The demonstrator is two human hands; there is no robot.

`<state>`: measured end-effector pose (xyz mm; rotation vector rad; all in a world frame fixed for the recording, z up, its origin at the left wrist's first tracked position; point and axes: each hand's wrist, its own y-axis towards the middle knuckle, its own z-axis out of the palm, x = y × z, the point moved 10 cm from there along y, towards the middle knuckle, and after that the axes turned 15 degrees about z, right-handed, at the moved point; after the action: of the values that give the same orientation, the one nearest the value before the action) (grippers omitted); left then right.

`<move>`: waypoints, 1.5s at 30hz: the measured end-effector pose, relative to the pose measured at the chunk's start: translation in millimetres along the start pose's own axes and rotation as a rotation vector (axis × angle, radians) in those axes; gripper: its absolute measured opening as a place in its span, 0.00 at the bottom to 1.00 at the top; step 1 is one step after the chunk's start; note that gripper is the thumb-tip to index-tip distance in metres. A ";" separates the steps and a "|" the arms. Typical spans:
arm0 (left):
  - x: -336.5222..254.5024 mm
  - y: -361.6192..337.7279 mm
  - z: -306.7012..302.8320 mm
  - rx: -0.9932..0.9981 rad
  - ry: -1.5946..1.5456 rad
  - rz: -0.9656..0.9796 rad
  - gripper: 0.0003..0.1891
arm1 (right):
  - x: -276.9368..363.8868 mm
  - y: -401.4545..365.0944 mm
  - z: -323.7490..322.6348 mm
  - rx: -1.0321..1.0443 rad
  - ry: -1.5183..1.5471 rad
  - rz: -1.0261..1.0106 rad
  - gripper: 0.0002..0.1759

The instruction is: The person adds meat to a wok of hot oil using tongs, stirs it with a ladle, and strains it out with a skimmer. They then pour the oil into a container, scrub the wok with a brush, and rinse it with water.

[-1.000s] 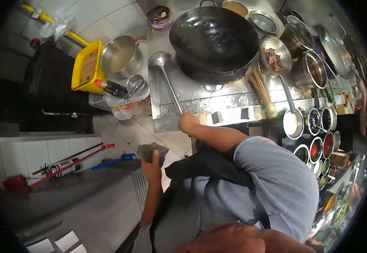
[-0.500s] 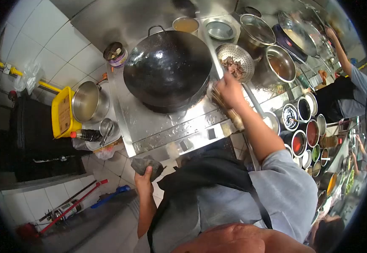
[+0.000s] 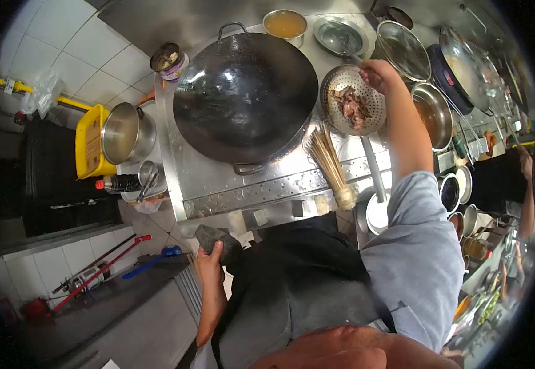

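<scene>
In my left hand (image 3: 210,261), low by the stove's front edge, is a folded dark grey cloth (image 3: 219,244). My right hand (image 3: 379,76) is closed on the handle of what looks like a ladle (image 3: 352,57), whose head rests in a metal basin (image 3: 334,35). Just below that hand sits a perforated strainer (image 3: 335,120) with cooked meat pieces (image 3: 353,107) in it. A bamboo wok brush (image 3: 329,163) lies on the steel stove top, bristles toward the wok. The large black wok (image 3: 243,98) sits on the burner, its inside dark and shiny.
A pot of yellowish liquid (image 3: 284,26) stands behind the wok. Lidded and open pots (image 3: 432,114) crowd the right side. At left are a yellow bin (image 3: 92,144), a steel pot (image 3: 123,135) and a dark bottle (image 3: 119,183). Another person's arm (image 3: 527,184) shows at far right.
My right hand has let go of the bamboo brush and moved up to the ladle handle by the basin. The left hand keeps the cloth. The view has shifted.
</scene>
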<state>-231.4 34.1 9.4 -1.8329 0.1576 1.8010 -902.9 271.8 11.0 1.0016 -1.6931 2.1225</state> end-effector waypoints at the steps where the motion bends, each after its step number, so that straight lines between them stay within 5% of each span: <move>1: -0.9 1.0 6.9 0.019 -0.003 -0.009 0.19 | -3.4 -8.2 -6.3 -0.009 0.001 0.006 0.08; 4: -13.0 10.1 25.8 0.088 0.177 0.006 0.19 | -1.1 -65.6 -11.6 -0.022 -0.091 -0.043 0.05; 7: 0.5 21.7 34.6 0.101 0.027 0.003 0.19 | 0.4 -100.8 -29.4 -0.056 -0.224 -0.085 0.03; 11: -10.0 21.2 43.1 0.139 0.274 0.027 0.20 | 11.9 -72.3 -25.1 -0.194 -0.558 -0.184 0.10; 14: -2.7 19.5 40.8 0.106 0.147 0.052 0.21 | 28.9 -26.8 12.3 -0.459 -1.235 -0.213 0.14; 18: -5.8 5.4 39.9 0.030 0.008 0.001 0.22 | 30.8 56.0 31.1 -0.338 -1.597 -0.412 0.10; 20: -14.1 -1.0 42.6 0.054 0.043 0.055 0.23 | 14.5 66.6 10.3 0.140 -0.049 -0.004 0.08; 21: -33.0 -4.8 55.9 0.089 0.127 0.087 0.23 | 16.1 60.7 12.5 0.220 0.080 -0.001 0.06; 23: -37.2 -2.1 61.5 0.121 0.209 0.115 0.24 | 12.5 51.2 11.6 0.263 0.156 -0.001 0.07; 28: 20.8 29.8 74.3 0.005 -0.359 -0.139 0.27 | -0.7 -18.5 14.5 0.316 0.279 0.061 0.09; 36: 11.0 65.8 160.8 0.036 -0.618 -0.260 0.28 | -27.3 -162.7 21.3 0.193 0.112 -0.109 0.09; 38: 66.0 90.9 156.1 0.163 -0.557 -0.390 0.23 | -37.3 -202.9 28.9 0.165 0.057 -0.149 0.09; 42: 37.1 100.1 191.1 0.102 -0.603 -0.409 0.20 | -68.4 -276.5 44.4 0.056 -0.055 -0.198 0.08; 45: 38.0 115.5 195.0 0.163 -0.618 -0.249 0.20 | -100.4 -320.6 64.9 0.099 -0.158 -0.181 0.09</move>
<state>-453.3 38.7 -50.3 -1.0665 -0.1484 2.0086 -620.6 328.2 196.0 1.3300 -1.5098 2.0745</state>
